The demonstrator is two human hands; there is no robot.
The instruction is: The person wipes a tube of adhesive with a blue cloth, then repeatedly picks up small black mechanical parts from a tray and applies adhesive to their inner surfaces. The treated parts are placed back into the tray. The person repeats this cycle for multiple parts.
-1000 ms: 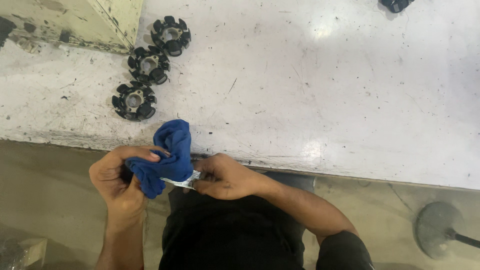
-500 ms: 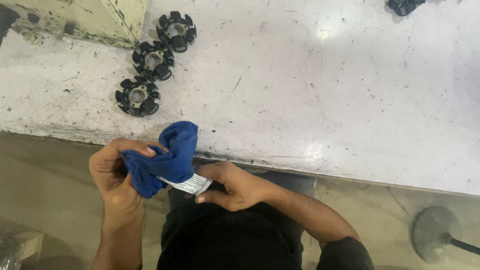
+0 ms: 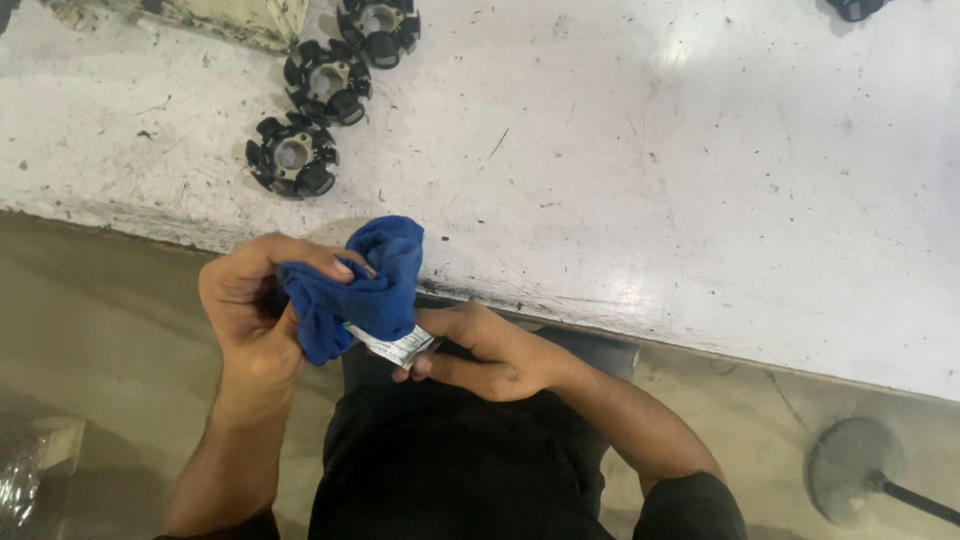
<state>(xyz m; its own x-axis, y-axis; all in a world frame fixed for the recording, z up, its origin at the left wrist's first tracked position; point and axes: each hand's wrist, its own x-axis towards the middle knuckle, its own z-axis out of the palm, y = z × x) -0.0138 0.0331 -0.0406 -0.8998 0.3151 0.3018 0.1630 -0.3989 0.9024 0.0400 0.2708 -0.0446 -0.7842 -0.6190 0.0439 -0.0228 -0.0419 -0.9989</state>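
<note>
A: Grip status? Left hand [image 3: 245, 305] is wrapped round a bunched blue cloth [image 3: 365, 285], thumb on top.
B: Right hand [image 3: 490, 350] pinches a small white-labelled part [image 3: 400, 347] poking out under the cloth.
A: Location?
B: Held at the tabletop [image 3: 650, 180] front edge, above the lap. Three black toothed rings [image 3: 292, 157] sit on the tabletop, well apart from both hands.

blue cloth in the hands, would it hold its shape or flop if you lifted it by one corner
The bunched blue fabric cloth would probably flop: it folds and creases around the left hand. It looks light, since that hand's grip props it up loosely. It seems unlikely to slip or roll, being soft; the right hand holds a small white tag-like piece beneath it.
</note>
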